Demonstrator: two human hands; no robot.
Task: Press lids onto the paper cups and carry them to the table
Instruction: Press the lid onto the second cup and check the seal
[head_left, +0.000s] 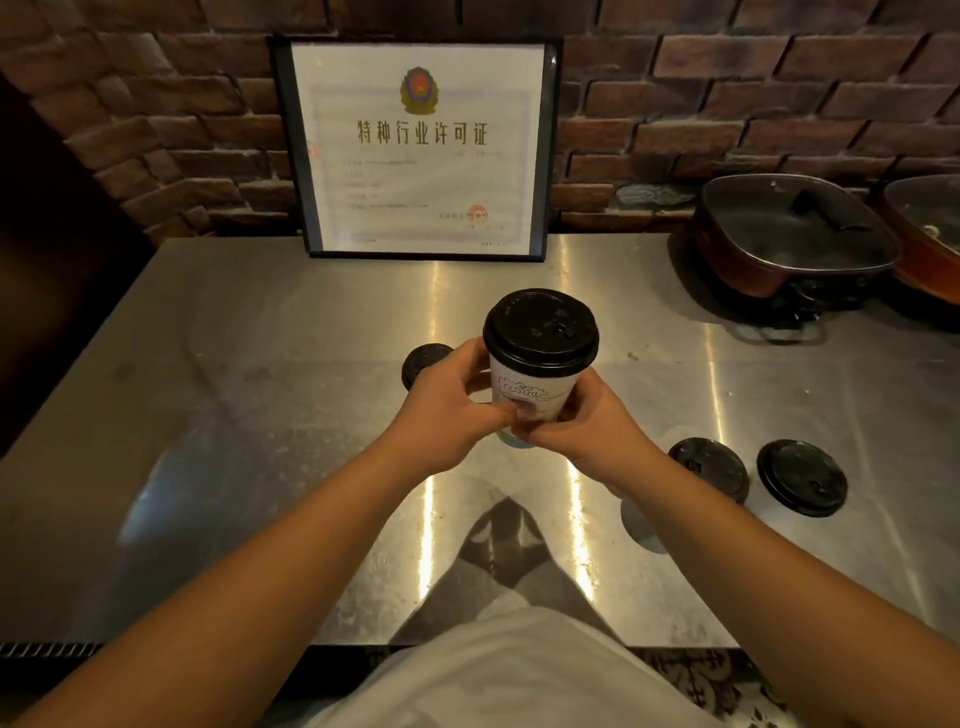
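From the head camera I see both hands wrapped round one paper cup (524, 392), lifted above the middle of the steel table (260, 364). My left hand (447, 402) grasps the cup's wall from the nine o'clock side, and my right hand (582, 421) grasps it from the four o'clock side, thumbs meeting low on the near face. A black lid (540, 327) sits on the rim and looks level all round, so I judge it pressed home. The cup is thin paper: light, soft in the wall, and it would buckle if squeezed. Whether it holds liquid I cannot tell. I would keep the hold on the lower half of the wall, not on the lid, which could pop off under a sideways push. Another lid (423, 361) shows behind my left hand at ten o'clock; whether a cup is under it I cannot tell. Two more lids (709, 467) (802, 475) lie at four o'clock, just beside each other. A framed certificate (421, 145) leans against the brick wall at twelve o'clock, and a covered pan (789, 234) stands at two o'clock.
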